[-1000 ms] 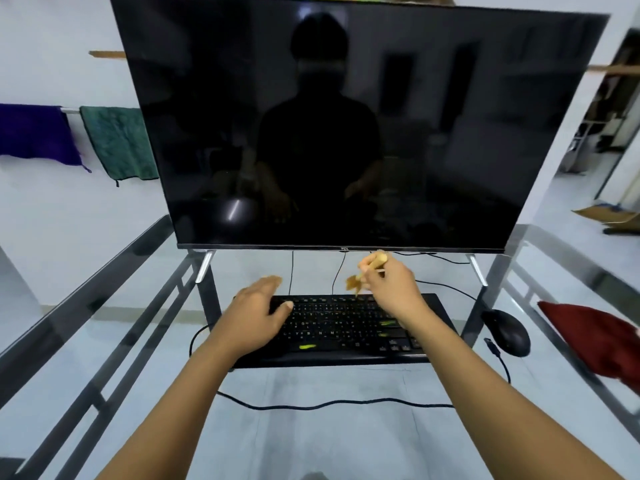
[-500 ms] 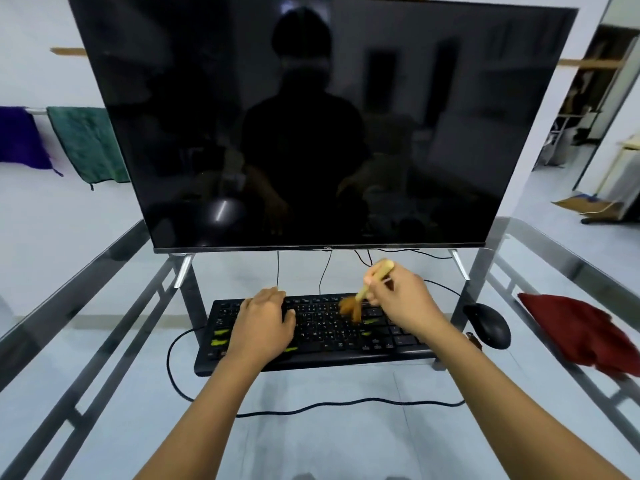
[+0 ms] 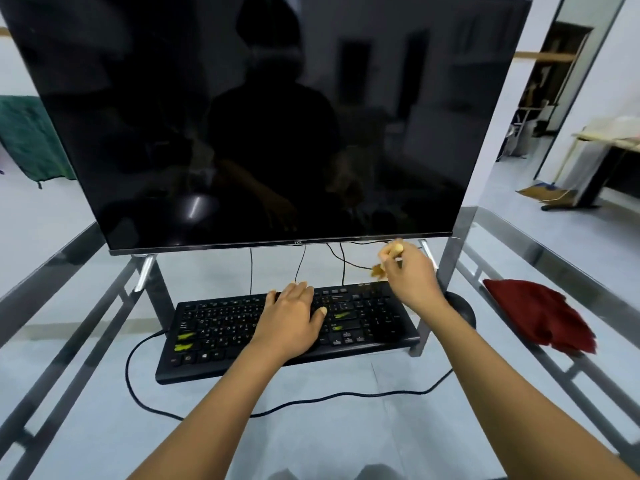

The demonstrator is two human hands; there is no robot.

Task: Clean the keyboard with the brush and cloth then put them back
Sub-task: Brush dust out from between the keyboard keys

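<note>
On a glass desk [image 3: 104,427], seen from the head camera, a black keyboard [image 3: 221,327] lies below a large dark screen [image 3: 242,116]. The left hand [image 3: 294,320] rests flat and spread across the middle keys, holding nothing, steadying the board. The right hand [image 3: 410,278] is closed around a small brush [image 3: 389,258], gripping its pale handle; the brown bristles point down and hover just past the keyboard's far right corner, apparently not touching the keys. A red cloth [image 3: 540,317] lies crumpled on the desk well to the right. A dark mouse [image 3: 462,311] sits just beside the keyboard, partly hidden by the right wrist.

Risks from here, as a judgement: the flat left palm could press keys or block the section beneath it from being brushed. A wide sweep of the right wrist could knock the mouse or snag the thin cables [image 3: 341,265] hanging behind the keyboard. Dust flicked off the corner would land on the glass.
</note>
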